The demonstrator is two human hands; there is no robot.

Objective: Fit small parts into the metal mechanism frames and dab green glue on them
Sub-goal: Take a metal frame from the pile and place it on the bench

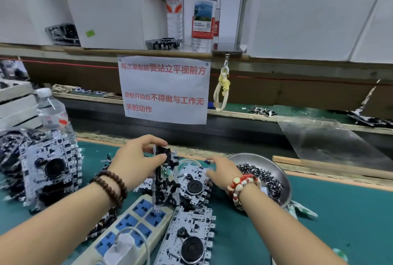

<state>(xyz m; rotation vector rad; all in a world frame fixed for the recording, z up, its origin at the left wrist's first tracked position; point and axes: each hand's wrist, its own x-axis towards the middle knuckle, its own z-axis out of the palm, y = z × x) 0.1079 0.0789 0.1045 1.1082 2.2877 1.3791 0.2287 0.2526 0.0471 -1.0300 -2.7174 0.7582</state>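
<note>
Head view: left hand (136, 158) grips frame (164, 177) upright.

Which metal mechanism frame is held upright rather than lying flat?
The metal mechanism frame gripped by the left hand, standing on edge above the white power strip. The other frames lie flat or stacked on the green mat.

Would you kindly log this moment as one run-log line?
left hand: grips upright metal frame | right hand: reaching, blurred, between frames and metal bowl of small parts | glue: unseen
</note>
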